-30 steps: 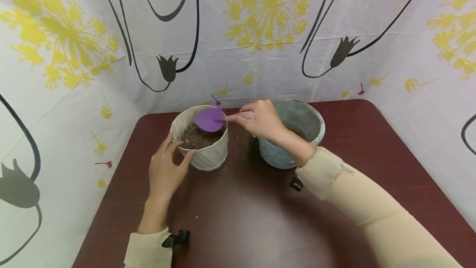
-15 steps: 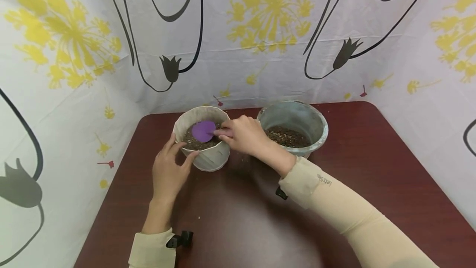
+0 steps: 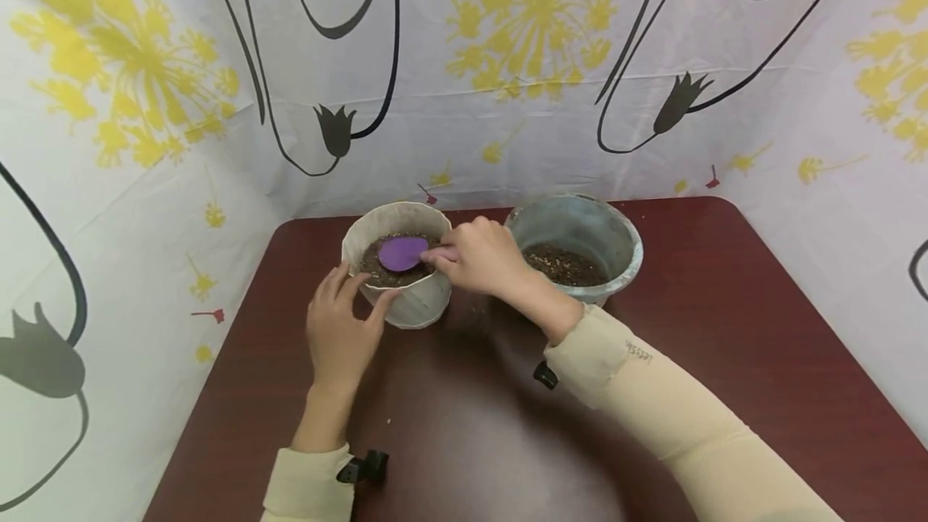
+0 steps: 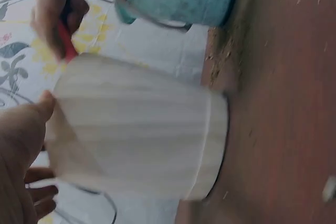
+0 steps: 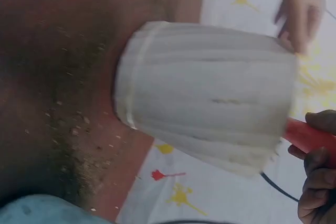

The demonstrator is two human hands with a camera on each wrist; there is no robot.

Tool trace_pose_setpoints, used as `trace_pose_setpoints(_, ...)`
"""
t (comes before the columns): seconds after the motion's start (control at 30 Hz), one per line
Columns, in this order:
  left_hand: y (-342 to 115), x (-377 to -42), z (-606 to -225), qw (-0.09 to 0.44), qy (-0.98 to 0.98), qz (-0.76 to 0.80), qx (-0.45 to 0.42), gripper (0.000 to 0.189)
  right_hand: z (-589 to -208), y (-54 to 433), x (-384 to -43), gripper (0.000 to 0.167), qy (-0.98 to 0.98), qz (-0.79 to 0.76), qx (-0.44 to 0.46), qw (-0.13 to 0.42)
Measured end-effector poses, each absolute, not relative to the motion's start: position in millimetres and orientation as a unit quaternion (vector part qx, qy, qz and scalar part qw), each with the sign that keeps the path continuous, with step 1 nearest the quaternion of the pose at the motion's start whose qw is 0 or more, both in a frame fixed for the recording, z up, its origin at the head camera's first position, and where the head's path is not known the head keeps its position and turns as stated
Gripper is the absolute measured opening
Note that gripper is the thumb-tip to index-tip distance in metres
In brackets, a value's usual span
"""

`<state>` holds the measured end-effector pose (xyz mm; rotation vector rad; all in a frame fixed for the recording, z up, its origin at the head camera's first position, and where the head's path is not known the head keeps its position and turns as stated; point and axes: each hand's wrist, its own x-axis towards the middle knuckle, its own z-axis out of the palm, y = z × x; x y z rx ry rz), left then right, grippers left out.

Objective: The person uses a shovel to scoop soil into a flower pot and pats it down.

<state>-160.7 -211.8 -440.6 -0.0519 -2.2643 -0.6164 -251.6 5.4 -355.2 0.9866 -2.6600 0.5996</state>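
Note:
A white pot (image 3: pixel 416 306) with dark soil (image 3: pixel 377 274) in it stands at the back left of the table. My left hand (image 3: pixel 341 337) holds its near left rim, thumb in front and fingers round the side. My right hand (image 3: pixel 487 256) grips the handle of a small trowel, its fingers curled round it. In the head view the trowel's purple blade (image 3: pixel 401 254) lies at the soil inside the pot, and in the right wrist view the trowel handle (image 5: pixel 307 136) looks red. How deep the blade goes is hard to tell.
A larger blue-grey pot (image 3: pixel 623 252) with some soil at its bottom stands to the right, behind my right hand. Spilled soil (image 5: pixel 84 166) lies between the pots on the dark red table (image 3: pixel 449 425). Patterned cloth (image 3: pixel 435 103) encloses the table's back and sides.
My right hand has come nearer and lowered the trowel from above the white pot's far rim to its soil. The left hand has stayed at the rim.

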Motion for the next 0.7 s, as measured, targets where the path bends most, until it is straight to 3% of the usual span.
trace_pose_setpoints(0.2,-237,-167,-435,0.376,-0.884,-0.252,-0.116,0.035,-354,12,-257,0.021,-0.886,0.251,0.365,0.133)
trace_pose_setpoints(0.43,-232,-167,-443,0.404,-0.865,-0.277,-0.108,0.029,-367,6,-265,0.021,-0.901,0.236,0.348,0.109)
trace_pose_setpoints(0.7,-210,-174,-444,0.427,-0.846,-0.288,-0.138,0.026,-354,6,-267,0.024,-0.904,0.222,0.352,0.095)
